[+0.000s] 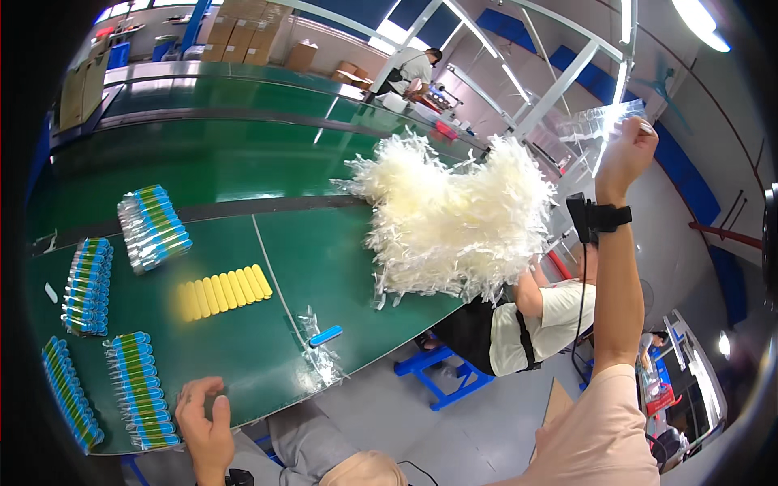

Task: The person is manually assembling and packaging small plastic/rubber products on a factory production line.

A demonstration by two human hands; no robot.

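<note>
My right hand (628,154) is raised high at the right, its fingers closed on a shiny strip of clear plastic (596,124). Over the table's near edge, my left hand (207,425) has its thumb apart from its loosely curled fingers and holds nothing. It is nearest to a row of blue and green flat sticks in clear wrappers (142,390). Ahead of it lies a row of yellow rounded flat sticks (223,292). A single blue stick (326,336) rests on crumpled clear wrapping (322,364) by the table edge.
More wrapped blue and green rows (154,228) lie at the left of the green table (324,259). A big heap of whitish clear strips (458,223) covers its right end. A seated person (547,316) is beyond the heap, near a blue stool (446,377). Another person (413,73) works farther back.
</note>
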